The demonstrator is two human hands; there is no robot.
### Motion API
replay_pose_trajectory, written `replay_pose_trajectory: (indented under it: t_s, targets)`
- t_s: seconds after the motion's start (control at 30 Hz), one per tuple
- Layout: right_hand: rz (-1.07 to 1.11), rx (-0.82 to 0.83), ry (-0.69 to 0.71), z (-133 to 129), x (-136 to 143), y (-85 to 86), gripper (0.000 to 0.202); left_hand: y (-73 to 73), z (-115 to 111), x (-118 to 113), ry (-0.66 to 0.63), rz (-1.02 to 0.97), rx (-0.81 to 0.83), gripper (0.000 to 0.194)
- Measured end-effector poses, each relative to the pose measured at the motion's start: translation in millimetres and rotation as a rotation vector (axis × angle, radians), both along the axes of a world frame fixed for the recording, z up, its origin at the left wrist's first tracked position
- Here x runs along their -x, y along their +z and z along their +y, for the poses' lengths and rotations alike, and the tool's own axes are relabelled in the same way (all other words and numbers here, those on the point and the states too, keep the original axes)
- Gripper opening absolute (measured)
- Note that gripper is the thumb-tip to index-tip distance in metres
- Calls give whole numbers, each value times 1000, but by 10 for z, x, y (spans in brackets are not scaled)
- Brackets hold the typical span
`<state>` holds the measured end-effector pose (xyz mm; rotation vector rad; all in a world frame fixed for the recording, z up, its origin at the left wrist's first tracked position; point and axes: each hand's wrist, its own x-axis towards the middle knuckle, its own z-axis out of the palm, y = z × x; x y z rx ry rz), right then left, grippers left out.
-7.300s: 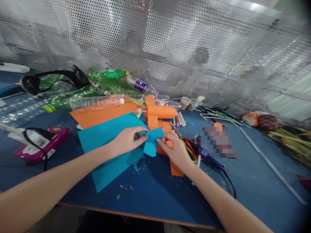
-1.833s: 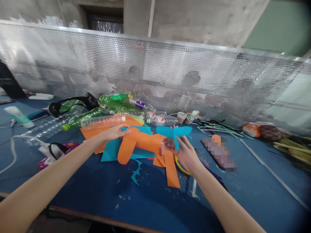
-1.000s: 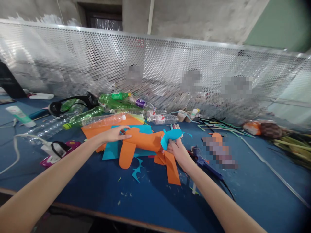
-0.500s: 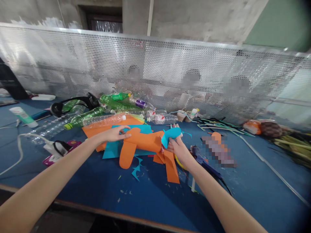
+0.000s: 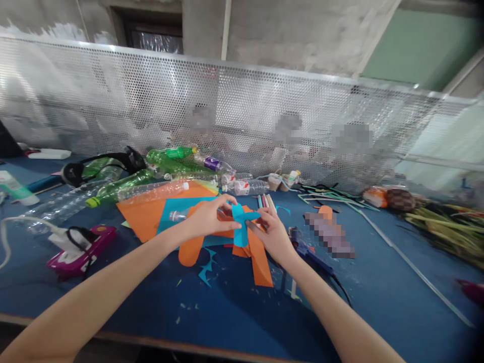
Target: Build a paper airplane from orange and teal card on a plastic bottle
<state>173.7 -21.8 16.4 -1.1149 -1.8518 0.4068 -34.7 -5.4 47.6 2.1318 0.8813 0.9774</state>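
A small cut piece of blue paper (image 5: 239,234) is held up between my hands, in front of orange paper. My left hand (image 5: 212,217) is closed, its fingers pinching the blue piece at the left. From the right, my right hand (image 5: 276,234) pinches the same piece between thumb and fingers. Below my left wrist an orange paper shape with a rounded end (image 5: 191,252) shows, partly hidden by the hand. Under the hands lies a larger blue paper sheet (image 5: 163,224), with an orange paper strip (image 5: 261,267) hanging forward to its right.
A blue glue gun (image 5: 308,252) lies right of my right hand. Several plastic bottles (image 5: 151,190) are heaped behind the paper, before a perforated metal screen (image 5: 242,111). At left sits a magenta power strip (image 5: 75,257); a jagged blue scrap (image 5: 207,267) lies in front.
My left hand has left the orange paper shape and moved right to grip the blue piece. My right hand has brought that piece left and turned it. The view has shifted slightly right.
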Motion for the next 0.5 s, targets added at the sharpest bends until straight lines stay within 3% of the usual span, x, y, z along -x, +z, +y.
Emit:
replay_pose_trajectory:
  t_s: [0.13,0.27,0.4,0.5]
  targets:
    - [-78,-15,34,-66,38,122,12,-86,-25,-34,44,-27,-47,15]
    - [-144,212,103,-45,-327,390,22,-104,-28,8,175,-4,-80,6]
    - [-674,447,-227,-34,-981,560,10,-115,22,103,275,6,-96,10]
    - [-782,584,-296,-55,-1279,519,11,-159,75,157,357,-39,-120,16]
